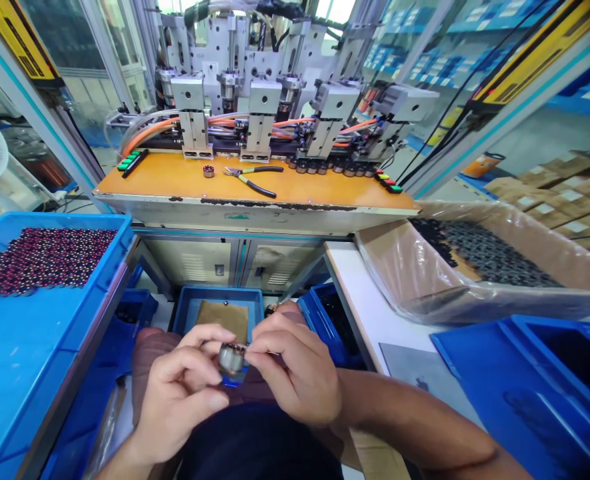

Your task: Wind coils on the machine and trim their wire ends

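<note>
My left hand (177, 393) and my right hand (295, 370) meet low in the middle of the view, over my lap. Both pinch one small round metal part (232, 360) with a blue underside, held between their fingertips. The fingers of each hand are curled round it. Just beyond the hands sits a small blue bin (187, 313) with a brown sheet inside.
A blue tray (19, 347) on the left holds several small dark red-tipped parts (45, 257). A plastic-lined carton (415, 273) of black parts lies to the right. Ahead, an orange machine table (319, 190) carries pliers (252, 179) and one loose part (208, 171). More blue bins (535, 380) stand at right.
</note>
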{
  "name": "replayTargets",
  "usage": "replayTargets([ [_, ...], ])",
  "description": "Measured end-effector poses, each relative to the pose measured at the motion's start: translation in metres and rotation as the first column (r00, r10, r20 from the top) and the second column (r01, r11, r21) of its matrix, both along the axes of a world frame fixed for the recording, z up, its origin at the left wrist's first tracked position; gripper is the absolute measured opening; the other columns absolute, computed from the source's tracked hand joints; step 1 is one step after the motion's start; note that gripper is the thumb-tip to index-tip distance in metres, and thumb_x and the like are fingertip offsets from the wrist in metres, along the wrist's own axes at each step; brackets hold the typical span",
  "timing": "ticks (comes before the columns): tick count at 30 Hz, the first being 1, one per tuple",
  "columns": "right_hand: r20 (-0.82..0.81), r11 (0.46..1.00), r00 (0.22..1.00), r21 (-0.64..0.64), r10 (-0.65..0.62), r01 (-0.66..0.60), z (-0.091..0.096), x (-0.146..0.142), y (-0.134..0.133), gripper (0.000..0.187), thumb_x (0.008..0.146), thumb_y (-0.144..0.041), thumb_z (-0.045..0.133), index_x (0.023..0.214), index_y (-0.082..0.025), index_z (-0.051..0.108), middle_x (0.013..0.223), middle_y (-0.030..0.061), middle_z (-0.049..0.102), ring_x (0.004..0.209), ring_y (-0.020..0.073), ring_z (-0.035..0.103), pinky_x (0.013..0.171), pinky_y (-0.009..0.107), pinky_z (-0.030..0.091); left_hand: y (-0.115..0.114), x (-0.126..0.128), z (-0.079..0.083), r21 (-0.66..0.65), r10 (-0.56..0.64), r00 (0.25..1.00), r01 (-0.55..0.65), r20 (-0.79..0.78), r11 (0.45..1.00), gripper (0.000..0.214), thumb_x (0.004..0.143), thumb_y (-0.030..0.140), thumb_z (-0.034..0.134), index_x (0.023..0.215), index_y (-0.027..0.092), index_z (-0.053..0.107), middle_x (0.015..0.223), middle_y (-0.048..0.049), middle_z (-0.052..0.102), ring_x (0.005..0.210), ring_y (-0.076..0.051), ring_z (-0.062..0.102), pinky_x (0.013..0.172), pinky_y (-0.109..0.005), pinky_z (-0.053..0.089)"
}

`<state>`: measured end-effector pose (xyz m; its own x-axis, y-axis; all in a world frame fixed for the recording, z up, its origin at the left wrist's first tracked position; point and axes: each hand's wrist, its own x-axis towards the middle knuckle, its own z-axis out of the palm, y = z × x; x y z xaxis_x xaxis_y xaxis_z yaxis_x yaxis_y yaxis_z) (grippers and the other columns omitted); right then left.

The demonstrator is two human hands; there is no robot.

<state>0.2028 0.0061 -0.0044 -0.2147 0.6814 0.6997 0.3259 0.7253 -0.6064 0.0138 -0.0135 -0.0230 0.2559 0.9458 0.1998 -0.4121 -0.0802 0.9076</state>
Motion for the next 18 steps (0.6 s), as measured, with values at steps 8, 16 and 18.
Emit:
replayTargets([
  [8, -0.017, 0.963, 0.989, 0.228, 0.149, -0.142, -0.003, 0.003, 0.006, 0.009, 0.096, -0.017, 0.054, 0.09, -0.016, 0.06, 0.079, 0.0037, 0.066, 0.073, 0.0129, 0.062, 0.07, 0.027, 0.051, 0.005, 0.002, -0.001, -0.188, -0.204, 0.976, 0.215, 0.076, 0.958, 0.048, 0.077, 0.055, 0.074, 0.108, 0.018, 0.068, 0.1, -0.0094, 0.071, 0.1, -0.023, 0.067, 0.085, -0.03, 0.052],
  [16, 0.105, 0.971, 0.994, 0.235, 0.007, -0.031, 0.008, 0.003, 0.007, 0.012, 0.095, -0.013, 0.053, 0.085, -0.015, 0.059, 0.073, 0.0039, 0.064, 0.068, 0.0135, 0.06, 0.064, 0.027, 0.049, -0.002, 0.007, 0.006, -0.153, -0.109, 0.994, 0.104, -0.025, 0.983, 0.026, 0.091, 0.015, 0.063, 0.113, 0.03, 0.064, 0.086, 0.0024, 0.071, 0.071, -0.009, 0.067, 0.069, -0.019, 0.053],
  [18, 0.1, 0.984, 0.995, 0.18, -0.01, -0.008, 0.008, 0.003, 0.007, 0.011, 0.095, -0.014, 0.052, 0.087, -0.016, 0.059, 0.075, 0.0038, 0.064, 0.069, 0.0135, 0.06, 0.063, 0.026, 0.048, -0.002, 0.008, 0.004, -0.109, -0.089, 0.994, 0.096, 0.064, 0.989, 0.024, 0.086, 0.013, 0.069, 0.104, 0.029, 0.067, 0.11, 0.0012, 0.072, 0.078, -0.009, 0.07, 0.076, -0.023, 0.056],
])
